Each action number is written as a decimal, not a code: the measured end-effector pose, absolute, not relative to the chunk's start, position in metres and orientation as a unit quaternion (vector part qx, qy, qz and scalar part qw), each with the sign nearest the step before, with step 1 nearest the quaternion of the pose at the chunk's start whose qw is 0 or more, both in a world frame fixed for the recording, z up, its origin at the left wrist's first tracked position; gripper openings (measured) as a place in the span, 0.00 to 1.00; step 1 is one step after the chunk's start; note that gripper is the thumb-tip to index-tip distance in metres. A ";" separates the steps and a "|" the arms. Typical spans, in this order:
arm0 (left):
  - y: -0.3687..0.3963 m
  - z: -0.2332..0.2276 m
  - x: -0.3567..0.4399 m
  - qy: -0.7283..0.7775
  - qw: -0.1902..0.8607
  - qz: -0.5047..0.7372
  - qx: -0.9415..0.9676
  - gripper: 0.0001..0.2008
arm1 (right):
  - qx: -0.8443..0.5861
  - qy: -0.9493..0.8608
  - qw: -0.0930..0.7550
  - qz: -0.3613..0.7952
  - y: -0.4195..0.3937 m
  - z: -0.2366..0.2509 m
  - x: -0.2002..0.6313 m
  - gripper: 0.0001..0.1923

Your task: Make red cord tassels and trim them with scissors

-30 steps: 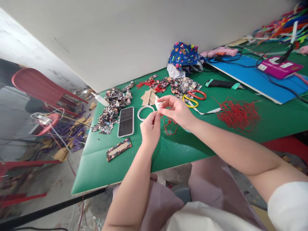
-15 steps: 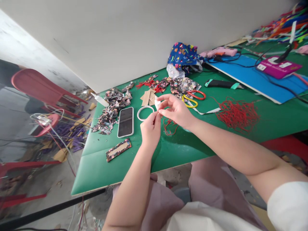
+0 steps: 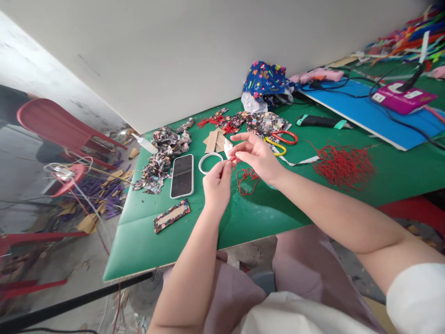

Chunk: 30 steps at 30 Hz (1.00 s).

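Observation:
My left hand is closed in a pinch on a short stretch of red string. Close against it, my right hand pinches the same string, its upper fingers raised and apart. A small white item shows just beyond the fingertips; its kind is unclear and I cannot tell whether a finger touches it. Loose red string lies on the table below my right hand. Left of the hands are a white ring and a phone. Scissors with red and yellow handles lie beyond my right wrist.
On the green table lie a floral strip, floral fabric scraps, cardboard pieces, a white-tipped bottle, a cutter and a red string heap. A blue board is at right.
My right hand's fingers have spread slightly and shifted, and red string now shows between the two hands' fingertips. My left hand stays almost in place.

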<state>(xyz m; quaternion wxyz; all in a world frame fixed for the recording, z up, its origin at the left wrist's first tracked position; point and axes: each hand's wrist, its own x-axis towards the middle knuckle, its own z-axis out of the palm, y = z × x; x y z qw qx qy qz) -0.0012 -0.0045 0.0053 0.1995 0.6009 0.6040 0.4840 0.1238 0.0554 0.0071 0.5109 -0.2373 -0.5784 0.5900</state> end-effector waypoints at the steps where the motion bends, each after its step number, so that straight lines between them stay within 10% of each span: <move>1: -0.004 0.005 -0.001 0.602 0.198 0.487 0.601 0.15 | -0.237 -0.574 0.504 0.600 0.055 0.007 0.124 0.17; 30: -0.003 0.000 -0.001 0.576 0.256 0.537 0.560 0.16 | -0.249 -0.526 0.539 0.609 0.058 0.008 0.125 0.10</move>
